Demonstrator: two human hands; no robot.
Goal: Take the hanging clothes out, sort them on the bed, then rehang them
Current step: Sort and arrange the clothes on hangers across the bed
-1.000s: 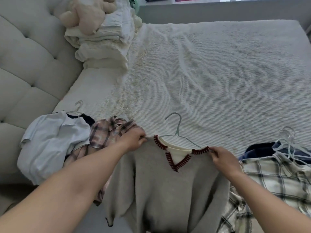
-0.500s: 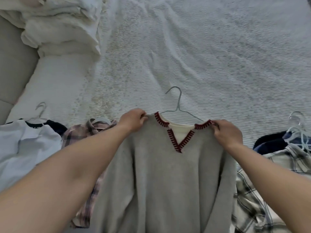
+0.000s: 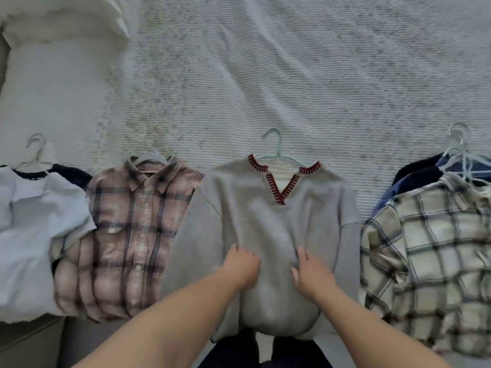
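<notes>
I see the grey sweater lying flat on the bed, on its hanger, in the middle of a row of clothes. My left hand and right hand rest on its front, side by side near the middle, fingers straight and pressing the cloth down. Just left of it lies the pink plaid shirt, and farther left a light blue shirt. To the right sits a cream checked shirt over dark clothes.
</notes>
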